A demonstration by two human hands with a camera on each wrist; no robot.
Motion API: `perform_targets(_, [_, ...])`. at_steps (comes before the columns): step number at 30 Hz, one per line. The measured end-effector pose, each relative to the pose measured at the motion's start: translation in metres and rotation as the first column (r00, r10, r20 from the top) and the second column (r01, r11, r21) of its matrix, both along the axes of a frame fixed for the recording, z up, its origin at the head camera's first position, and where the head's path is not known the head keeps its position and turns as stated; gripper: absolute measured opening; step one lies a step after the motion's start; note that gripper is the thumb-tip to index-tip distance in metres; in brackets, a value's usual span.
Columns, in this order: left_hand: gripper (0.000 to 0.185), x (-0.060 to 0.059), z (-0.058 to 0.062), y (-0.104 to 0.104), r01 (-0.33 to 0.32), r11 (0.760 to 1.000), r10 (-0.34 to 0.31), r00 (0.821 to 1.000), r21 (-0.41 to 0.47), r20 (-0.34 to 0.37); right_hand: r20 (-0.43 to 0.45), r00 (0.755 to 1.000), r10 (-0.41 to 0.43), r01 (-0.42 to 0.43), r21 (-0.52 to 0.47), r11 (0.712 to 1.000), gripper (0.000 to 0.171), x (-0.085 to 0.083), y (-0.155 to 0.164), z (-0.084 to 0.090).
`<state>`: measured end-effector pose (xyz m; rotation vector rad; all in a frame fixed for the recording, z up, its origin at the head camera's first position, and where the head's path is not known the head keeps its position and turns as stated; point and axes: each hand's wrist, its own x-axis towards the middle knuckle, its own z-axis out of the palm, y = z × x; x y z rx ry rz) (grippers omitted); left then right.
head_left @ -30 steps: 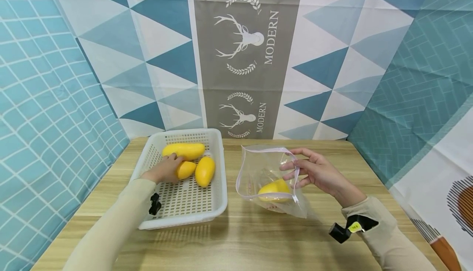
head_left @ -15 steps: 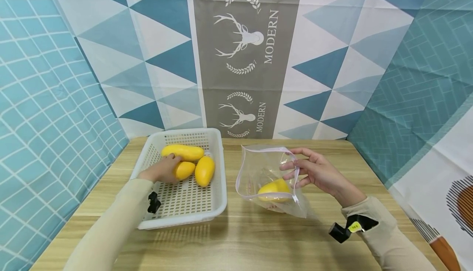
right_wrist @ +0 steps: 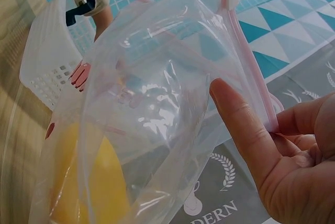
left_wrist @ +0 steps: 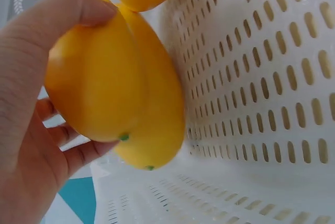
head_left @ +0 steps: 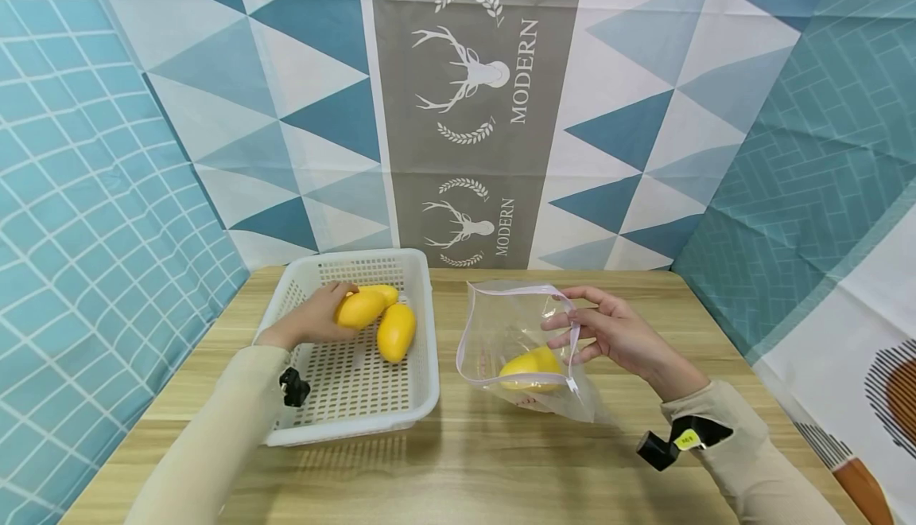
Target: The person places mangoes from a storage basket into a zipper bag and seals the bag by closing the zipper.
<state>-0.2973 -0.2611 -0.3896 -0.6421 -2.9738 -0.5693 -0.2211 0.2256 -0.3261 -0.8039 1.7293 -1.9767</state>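
In the head view my left hand [head_left: 312, 320] holds a yellow mango [head_left: 360, 310] above the white plastic basket [head_left: 426, 386]. The left wrist view shows my thumb over the top of that held mango [left_wrist: 94, 85] and fingers beneath it, its green tip pointing down. Close behind it lies another mango [left_wrist: 163, 98], and a third mango [head_left: 397, 333] rests to the right in the basket. My right hand [head_left: 615, 336] grips the right edge of a clear zip bag [head_left: 497, 314], whose mouth gapes. Inside the bag sits a mango [head_left: 525, 367], seen through the plastic.
Basket and bag stand side by side on a wooden table [head_left: 458, 469], with a strip of wood between them. A patterned cloth backdrop [head_left: 487, 151] rises behind the table, and tiled-print cloth [head_left: 107, 191] hangs on the left.
My left hand has lifted a mango up and slightly right, so it now covers part of the long mango behind. The right hand and bag have stayed put.
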Motion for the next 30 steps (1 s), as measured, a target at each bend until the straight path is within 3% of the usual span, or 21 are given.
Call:
perform_targets(5, [0.071,0.000,0.004,-0.001,0.042,0.995,-0.039,0.999,0.095,-0.030,0.001,1.000,0.002,-0.002,-0.002,1.000,0.028,0.000,0.000,0.000])
perform_targets(12, [0.072,0.000,0.012,0.003,0.108,0.961,-0.106,0.994,0.254,-0.025,-0.004,1.000,-0.003,0.003,0.005,1.000,0.028,0.000,0.000,0.000])
perform_targets(30, [0.070,0.014,0.045,0.034,0.215,0.921,-0.196,0.977,0.326,-0.089,0.012,1.000,-0.014,0.014,0.015,1.000,0.027,-0.001,0.000,0.001])
